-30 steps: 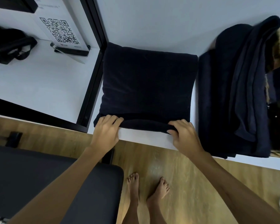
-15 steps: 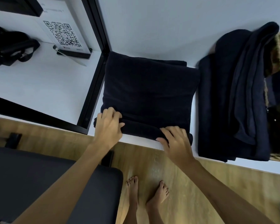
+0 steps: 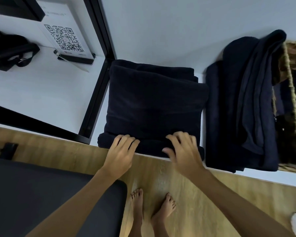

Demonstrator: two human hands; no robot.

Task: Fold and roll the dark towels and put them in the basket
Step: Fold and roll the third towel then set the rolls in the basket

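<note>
A folded dark towel [image 3: 154,103] lies on the white table [image 3: 161,31], its near edge turned over into a thin roll along the table's front edge. My left hand [image 3: 121,151] rests on the left part of that roll, fingers bent over it. My right hand [image 3: 181,149] presses on the right part with spread fingers. A heap of more dark towels [image 3: 243,103] lies to the right, draped against the woven basket [image 3: 290,69] at the far right edge. Something dark sits inside the basket.
A black metal frame [image 3: 99,79] stands just left of the towel. Beyond it are a QR-code sign [image 3: 65,38] and a black strap bag [image 3: 9,53]. A dark seat [image 3: 50,194] is at lower left. My bare feet stand on the wood floor [image 3: 195,202].
Both hands have turned the towel's near edge over and pushed it away from me, so a roll has formed. The fingers went from pinching the edge to lying over the roll.
</note>
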